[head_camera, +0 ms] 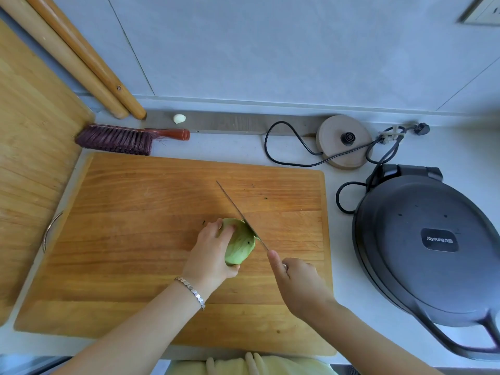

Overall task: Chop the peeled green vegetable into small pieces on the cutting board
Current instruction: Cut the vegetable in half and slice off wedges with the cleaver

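Green vegetable lengthwise toward the person, left hand gripping it, right hand around knife.

the pale countertop carries everything in view. a large wooden cutting board lies flat at its centre, reaching toward 6 o'clock. at 9 o'clock a second wooden board rests along the left edge (whether it lies flat or is tilted cannot be told). at 11 o'clock a brush with dark bristles and a red-brown handle lies just beyond the cutting board's far edge, and a garlic clove sits behind it near the wall. at 1 o'clock stands a round kettle base with its black cord looped on the surface. at 3 o'clock a closed dark electric griddle sits just beside the cutting board.
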`<state>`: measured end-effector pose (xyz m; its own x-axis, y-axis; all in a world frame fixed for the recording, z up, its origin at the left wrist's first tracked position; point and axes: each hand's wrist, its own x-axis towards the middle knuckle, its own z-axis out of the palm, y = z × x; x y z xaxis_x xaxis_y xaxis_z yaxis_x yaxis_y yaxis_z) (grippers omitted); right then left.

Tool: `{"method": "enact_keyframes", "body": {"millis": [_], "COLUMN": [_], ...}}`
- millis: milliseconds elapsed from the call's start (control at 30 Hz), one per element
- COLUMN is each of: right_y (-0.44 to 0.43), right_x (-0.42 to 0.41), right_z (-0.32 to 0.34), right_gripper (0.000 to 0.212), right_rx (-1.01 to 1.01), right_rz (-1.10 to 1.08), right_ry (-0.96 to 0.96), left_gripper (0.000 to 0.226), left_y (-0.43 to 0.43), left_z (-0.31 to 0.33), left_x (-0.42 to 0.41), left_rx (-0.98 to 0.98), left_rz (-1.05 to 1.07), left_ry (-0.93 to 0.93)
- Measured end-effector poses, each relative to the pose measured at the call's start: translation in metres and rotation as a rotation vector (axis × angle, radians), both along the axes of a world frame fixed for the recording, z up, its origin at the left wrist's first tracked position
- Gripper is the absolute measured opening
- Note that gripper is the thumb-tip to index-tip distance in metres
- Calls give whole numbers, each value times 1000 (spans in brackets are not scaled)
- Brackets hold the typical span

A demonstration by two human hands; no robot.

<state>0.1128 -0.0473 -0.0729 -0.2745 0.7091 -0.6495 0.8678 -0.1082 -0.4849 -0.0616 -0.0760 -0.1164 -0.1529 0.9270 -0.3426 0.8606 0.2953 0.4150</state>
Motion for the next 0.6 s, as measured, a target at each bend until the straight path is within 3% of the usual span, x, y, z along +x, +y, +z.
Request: {"method": "enact_keyframes", "body": {"millis": [433,600], "right_y": [9,22], "right_x": [-13,-6], "right_z": [-37,-30], "right_gripper": [55,56], "right_rx": [-4,-112], "right_rz": [-99,-186], "right_ry": [111,217], "left_gripper": [75,75], "left_y": [-2,-4], "left_z": [-1,1], "left_x": [1,2], "left_rx": [22,18], "left_rz": [25,39], "left_ry": [-27,-36]}}
